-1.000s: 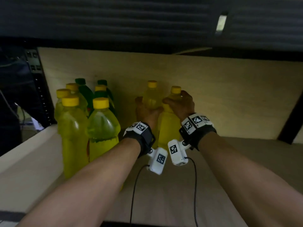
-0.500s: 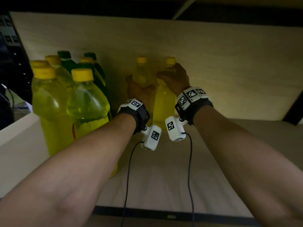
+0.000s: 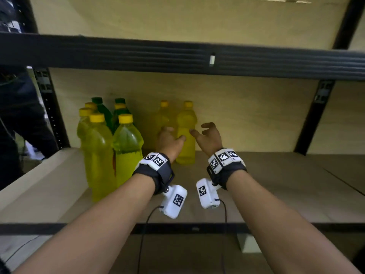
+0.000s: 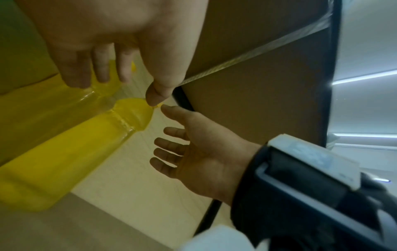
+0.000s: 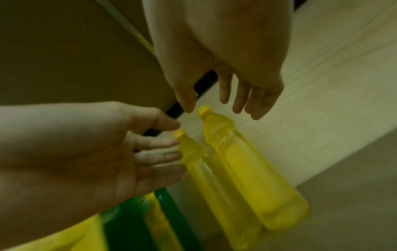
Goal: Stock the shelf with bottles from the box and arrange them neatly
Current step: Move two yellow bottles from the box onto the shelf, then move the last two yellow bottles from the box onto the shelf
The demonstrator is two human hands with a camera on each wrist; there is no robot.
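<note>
Bottles: 2 yellow bottles, the left one (image 3: 163, 119) and the right one (image 3: 185, 133), stand upright side by side at the back of the shelf board (image 3: 276, 184), against the pale back panel (image 3: 246, 115).
Left hand (image 3: 169, 140): fingers spread and relaxed, gripping nothing; in the head view it lies in front of the left bottle, and whether it touches cannot be told.
Right hand (image 3: 209, 137): fingers loosely bent and apart, holding nothing, just right of the right bottle.
Bottle cluster (image 3: 110, 143): a tight group at the left end of the same shelf, yellow-capped bottles in front, 2 green-capped ones behind; a gap separates it from the pair.
Upper shelf rail (image 3: 177, 54): a dark beam spans the view above the bottle caps.
Uprights: a dark post (image 3: 51, 107) stands left of the cluster, another (image 3: 314, 117) well right of the hands.
Wrist gear: both wrists carry dark straps with white marker blocks, and cables hang down.
</note>
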